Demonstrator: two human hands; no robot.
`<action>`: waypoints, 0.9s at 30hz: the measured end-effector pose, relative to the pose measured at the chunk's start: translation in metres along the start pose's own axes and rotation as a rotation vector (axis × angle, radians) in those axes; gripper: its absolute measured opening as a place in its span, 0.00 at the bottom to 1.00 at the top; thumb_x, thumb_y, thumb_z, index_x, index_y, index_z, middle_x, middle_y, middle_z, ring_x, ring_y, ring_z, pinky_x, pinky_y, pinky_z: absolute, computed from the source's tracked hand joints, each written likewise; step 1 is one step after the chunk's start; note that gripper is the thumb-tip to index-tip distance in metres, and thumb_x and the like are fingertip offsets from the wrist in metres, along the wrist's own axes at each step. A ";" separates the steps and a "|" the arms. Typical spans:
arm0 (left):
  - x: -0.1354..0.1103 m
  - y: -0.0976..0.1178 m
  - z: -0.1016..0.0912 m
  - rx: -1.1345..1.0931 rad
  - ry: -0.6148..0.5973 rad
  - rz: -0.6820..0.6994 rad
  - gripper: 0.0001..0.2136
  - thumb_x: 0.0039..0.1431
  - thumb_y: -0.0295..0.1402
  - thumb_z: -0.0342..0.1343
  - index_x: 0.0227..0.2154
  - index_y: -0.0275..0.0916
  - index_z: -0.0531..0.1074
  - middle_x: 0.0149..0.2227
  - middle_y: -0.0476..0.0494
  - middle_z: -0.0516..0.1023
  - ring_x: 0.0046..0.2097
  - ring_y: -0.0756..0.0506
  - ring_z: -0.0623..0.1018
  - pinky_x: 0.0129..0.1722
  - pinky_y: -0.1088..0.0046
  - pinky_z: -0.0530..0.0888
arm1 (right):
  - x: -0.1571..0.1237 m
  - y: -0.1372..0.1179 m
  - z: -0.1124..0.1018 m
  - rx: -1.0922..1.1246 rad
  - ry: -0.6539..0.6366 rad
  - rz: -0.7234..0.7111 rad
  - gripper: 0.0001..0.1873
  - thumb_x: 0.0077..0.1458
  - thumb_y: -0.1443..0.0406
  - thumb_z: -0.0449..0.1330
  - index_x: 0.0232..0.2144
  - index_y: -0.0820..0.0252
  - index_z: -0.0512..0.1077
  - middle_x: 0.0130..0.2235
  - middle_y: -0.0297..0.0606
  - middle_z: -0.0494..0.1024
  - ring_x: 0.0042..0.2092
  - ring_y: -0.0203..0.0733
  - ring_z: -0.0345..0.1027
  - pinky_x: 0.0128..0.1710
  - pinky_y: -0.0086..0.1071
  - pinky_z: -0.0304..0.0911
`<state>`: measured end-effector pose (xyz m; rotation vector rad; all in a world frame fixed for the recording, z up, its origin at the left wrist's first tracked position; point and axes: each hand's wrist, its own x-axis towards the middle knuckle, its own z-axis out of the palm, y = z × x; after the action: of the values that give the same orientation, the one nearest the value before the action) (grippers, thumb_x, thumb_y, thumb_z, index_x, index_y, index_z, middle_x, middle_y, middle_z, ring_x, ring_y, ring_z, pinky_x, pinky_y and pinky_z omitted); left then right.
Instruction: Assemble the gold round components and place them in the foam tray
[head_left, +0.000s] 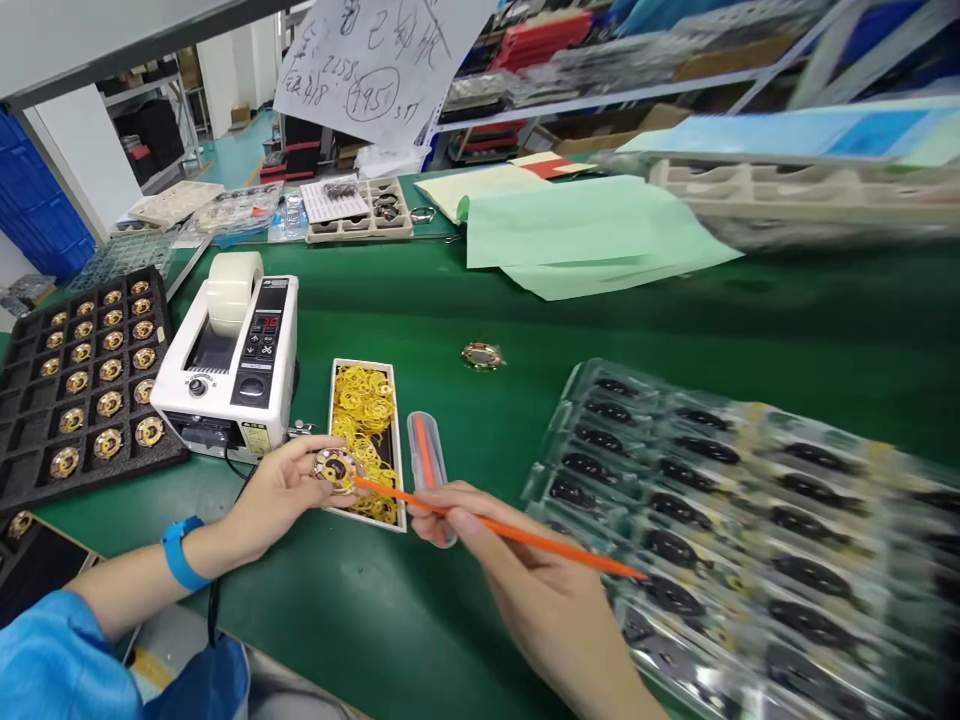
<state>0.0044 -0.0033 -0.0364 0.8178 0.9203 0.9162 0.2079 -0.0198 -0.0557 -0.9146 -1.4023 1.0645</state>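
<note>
My left hand point(277, 490) pinches a round gold-and-dark watch part point(335, 468) by its edge, just over the left side of a white box point(400, 505). Thin yellow rings point(364, 395) lie heaped in that box. Between the fingers of my right hand point(547, 600) is a slender orange pointed stick point(540, 542). Its tip meets the right edge of the watch part, where a bit of yellow shows. Behind my right fingers lies a clear, narrow plastic case point(426, 440) with something orange inside. Farther back, a similar round metal part point(482, 355) rests on the green table.
A white tape dispenser point(225, 360) stands at left, beside a black foam tray point(30, 420) of round gold parts. At right, clear plastic trays point(570, 410) hold several black pieces. Green paper sheets point(592, 225) and a beige compartment tray point(360, 232) lie at the back.
</note>
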 end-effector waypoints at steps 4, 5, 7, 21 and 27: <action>-0.008 -0.003 0.003 0.078 0.014 0.099 0.17 0.52 0.33 0.64 0.45 0.41 0.72 0.47 0.43 0.79 0.45 0.44 0.80 0.47 0.67 0.76 | -0.010 -0.005 0.012 -0.138 -0.028 -0.085 0.09 0.63 0.63 0.57 0.37 0.54 0.78 0.30 0.36 0.80 0.31 0.40 0.77 0.31 0.28 0.75; -0.010 -0.004 0.003 0.084 0.010 0.102 0.16 0.54 0.34 0.63 0.46 0.42 0.72 0.46 0.43 0.79 0.45 0.44 0.80 0.47 0.67 0.76 | -0.012 -0.005 0.014 -0.169 -0.034 -0.119 0.09 0.63 0.65 0.56 0.37 0.54 0.77 0.30 0.36 0.81 0.31 0.40 0.77 0.31 0.28 0.75; -0.013 -0.004 0.004 0.064 -0.004 0.084 0.15 0.55 0.34 0.61 0.46 0.43 0.72 0.44 0.44 0.80 0.45 0.44 0.80 0.47 0.67 0.76 | -0.015 -0.005 0.014 -0.233 -0.065 -0.201 0.11 0.62 0.70 0.55 0.39 0.54 0.76 0.32 0.36 0.81 0.33 0.39 0.77 0.32 0.28 0.75; -0.011 -0.004 0.002 -0.032 0.039 -0.066 0.15 0.53 0.34 0.62 0.45 0.42 0.72 0.38 0.45 0.82 0.42 0.43 0.82 0.46 0.66 0.76 | -0.024 0.011 -0.004 -0.644 -0.394 -0.720 0.22 0.64 0.73 0.49 0.59 0.58 0.66 0.42 0.41 0.82 0.45 0.46 0.77 0.44 0.38 0.76; -0.015 -0.009 0.006 0.023 -0.006 -0.030 0.17 0.54 0.38 0.63 0.46 0.43 0.71 0.39 0.46 0.81 0.43 0.45 0.81 0.47 0.67 0.77 | -0.024 -0.003 0.007 -0.603 -0.097 -0.497 0.27 0.60 0.73 0.56 0.59 0.49 0.65 0.35 0.35 0.82 0.33 0.44 0.78 0.34 0.35 0.78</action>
<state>0.0078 -0.0219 -0.0380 0.8236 0.9366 0.8778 0.2035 -0.0441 -0.0602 -0.8629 -1.9521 0.3099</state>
